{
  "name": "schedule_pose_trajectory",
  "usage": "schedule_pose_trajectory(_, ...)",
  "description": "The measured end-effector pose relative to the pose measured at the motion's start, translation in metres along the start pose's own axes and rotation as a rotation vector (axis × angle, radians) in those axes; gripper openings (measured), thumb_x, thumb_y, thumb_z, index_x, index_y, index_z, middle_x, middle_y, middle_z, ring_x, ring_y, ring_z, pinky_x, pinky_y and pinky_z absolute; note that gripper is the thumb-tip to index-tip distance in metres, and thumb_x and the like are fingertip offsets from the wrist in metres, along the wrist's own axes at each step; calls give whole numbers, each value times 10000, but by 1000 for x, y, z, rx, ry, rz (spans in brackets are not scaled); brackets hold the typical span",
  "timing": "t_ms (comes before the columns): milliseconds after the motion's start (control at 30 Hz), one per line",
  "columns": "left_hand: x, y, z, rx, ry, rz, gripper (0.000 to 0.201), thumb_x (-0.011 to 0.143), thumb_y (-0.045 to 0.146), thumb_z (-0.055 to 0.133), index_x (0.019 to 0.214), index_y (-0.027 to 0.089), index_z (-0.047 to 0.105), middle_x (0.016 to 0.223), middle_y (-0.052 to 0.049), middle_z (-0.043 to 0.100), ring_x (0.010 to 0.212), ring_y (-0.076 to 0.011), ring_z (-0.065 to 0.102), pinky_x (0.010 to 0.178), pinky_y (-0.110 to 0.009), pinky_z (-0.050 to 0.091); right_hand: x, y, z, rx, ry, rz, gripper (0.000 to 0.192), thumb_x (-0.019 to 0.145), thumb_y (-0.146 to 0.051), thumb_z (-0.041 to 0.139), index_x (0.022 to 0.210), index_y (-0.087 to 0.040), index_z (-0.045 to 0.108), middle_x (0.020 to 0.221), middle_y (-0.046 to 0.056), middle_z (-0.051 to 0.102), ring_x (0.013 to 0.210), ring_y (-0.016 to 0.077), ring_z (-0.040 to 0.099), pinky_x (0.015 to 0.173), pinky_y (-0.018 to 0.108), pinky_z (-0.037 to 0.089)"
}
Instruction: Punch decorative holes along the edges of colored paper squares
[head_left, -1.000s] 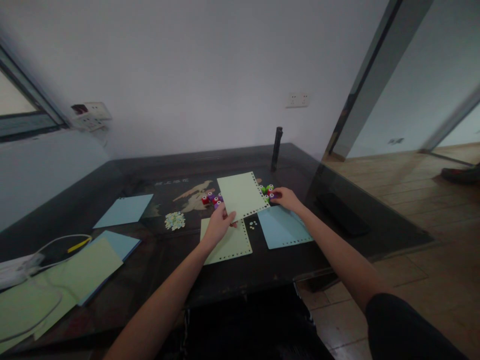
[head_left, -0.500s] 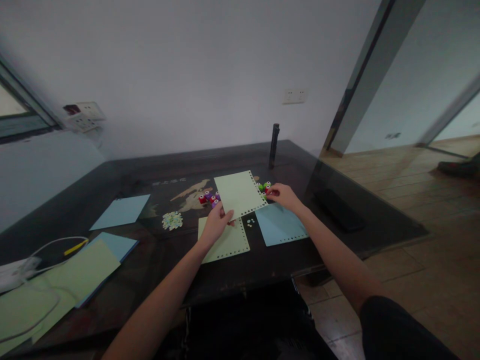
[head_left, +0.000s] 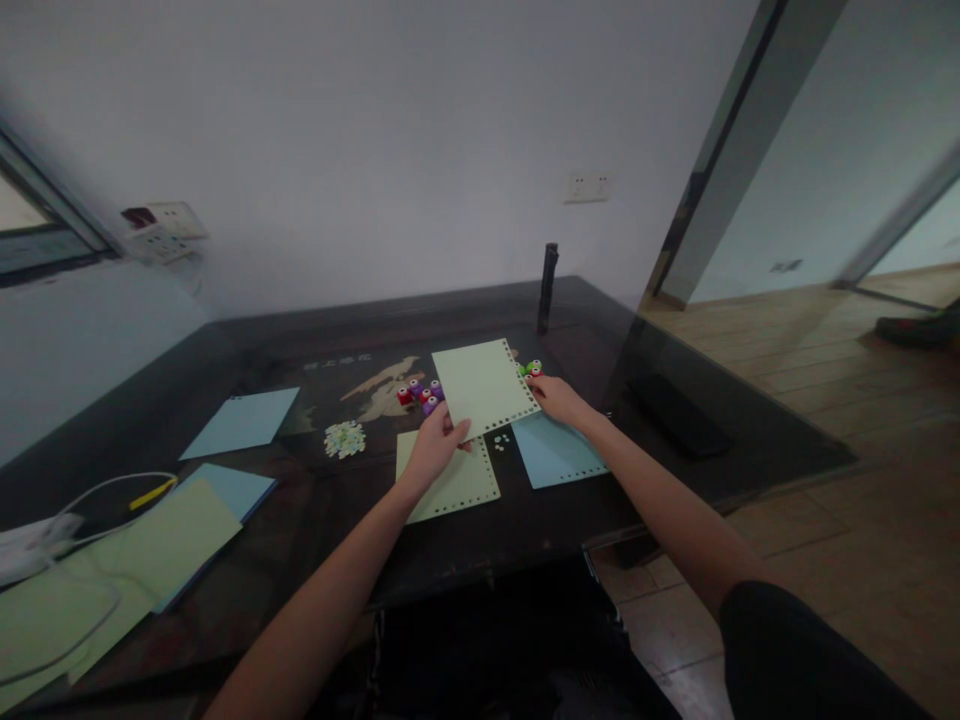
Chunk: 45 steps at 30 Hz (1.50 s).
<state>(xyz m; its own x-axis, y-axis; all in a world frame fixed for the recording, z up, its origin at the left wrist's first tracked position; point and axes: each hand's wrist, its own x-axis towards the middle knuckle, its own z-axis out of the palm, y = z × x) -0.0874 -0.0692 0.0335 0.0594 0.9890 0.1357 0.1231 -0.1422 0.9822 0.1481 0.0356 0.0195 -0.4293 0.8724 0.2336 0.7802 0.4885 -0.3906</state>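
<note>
A pale green paper sheet (head_left: pixel 484 385), with punched holes along its right and bottom edges, is raised and tilted above the table. My left hand (head_left: pixel 436 443) pinches its lower left corner, thumb on top. At its right edge are the closed fingers of my right hand (head_left: pixel 556 398), gripping the paper there; the fingertips are partly hidden. Beneath lie another pale green punched sheet (head_left: pixel 450 490) and a blue punched sheet (head_left: pixel 559 455). Red and purple craft punches (head_left: pixel 420 393) sit left of the raised sheet, green and red ones (head_left: pixel 534 369) behind my right hand.
Small paper cut-outs form a pile (head_left: pixel 345 440), with a few more (head_left: pixel 501 441) between the sheets. Blue paper (head_left: pixel 244 422), green paper (head_left: pixel 180 530) and a white cable (head_left: pixel 112 490) lie left. A black upright object (head_left: pixel 547 290) stands at the back; a dark flat object (head_left: pixel 679 415) lies right.
My right hand has moved left from beside the green and red punches to the raised sheet's right edge. The sheet has shifted slightly right, with my left hand still on it.
</note>
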Motion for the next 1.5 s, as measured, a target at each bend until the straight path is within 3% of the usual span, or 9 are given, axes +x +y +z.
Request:
schedule_pose_trajectory(133,0,1,1,-4,-14,-4,333,742,221,588,1053,119,524,780,-26,650,548,-118,582,508,-241,499,3,6,-3,215,87,19,234,837,-131,489,976,-155,676,970,101,698,881,202,619,772,283,428)
schedule_pose_trajectory(300,0,-2,1,-9,-72,-11,330,752,224,585,1063,128,532,798,-30,660,556,-113,586,512,-233,502,0,8,-8,791,73,246,297,905,-310,413,977,-146,650,763,62,673,580,128,569,548,246,434)
schedule_pose_trajectory(467,-1,-5,2,-5,-136,-18,381,750,253,592,1102,125,521,837,-46,667,610,-135,605,542,-254,512,-6,2,-10,1061,43,260,238,725,-343,676,871,-160,636,768,45,664,626,120,586,572,242,464)
schedule_pose_trajectory(800,11,-4,0,135,70,52,190,802,317,527,858,156,612,758,-25,646,636,-147,592,575,-251,485,-15,-6,-29,952,110,301,246,668,-317,685,828,-154,595,731,49,655,637,144,600,615,301,501)
schedule_pose_trajectory(1000,23,18,14,176,-10,80,144,791,250,534,719,150,608,614,-3,597,554,-139,576,563,-261,484,-28,3,-44,906,246,330,325,638,-331,689,893,-153,595,632,1,606,562,132,550,559,285,456)
schedule_pose_trajectory(1067,25,25,25,123,-3,53,104,771,209,555,844,144,594,609,9,593,530,-127,570,551,-251,475,-35,6,-48,896,314,339,341,628,-315,684,915,-152,600,607,-16,585,543,126,528,544,274,435)
schedule_pose_trajectory(1167,22,28,44,44,53,-1,383,744,162,585,1103,162,454,605,46,592,495,-115,561,523,-231,454,-50,12,-53,850,368,345,395,627,-317,676,977,-148,607,593,-28,568,522,120,505,520,258,405)
schedule_pose_trajectory(1300,12,19,63,191,0,13,315,749,158,575,1023,187,422,571,69,576,480,-112,552,524,-221,415,-72,24,-52,714,349,352,452,651,-329,656,1054,-132,600,589,-19,577,523,133,517,509,255,398)
schedule_pose_trajectory(1500,3,2,72,426,-105,53,162,754,165,566,866,206,456,595,53,578,540,-124,551,550,-231,371,-95,40,-39,448,258,338,382,701,-308,600,1046,-147,613,611,0,597,548,151,545,536,268,422)
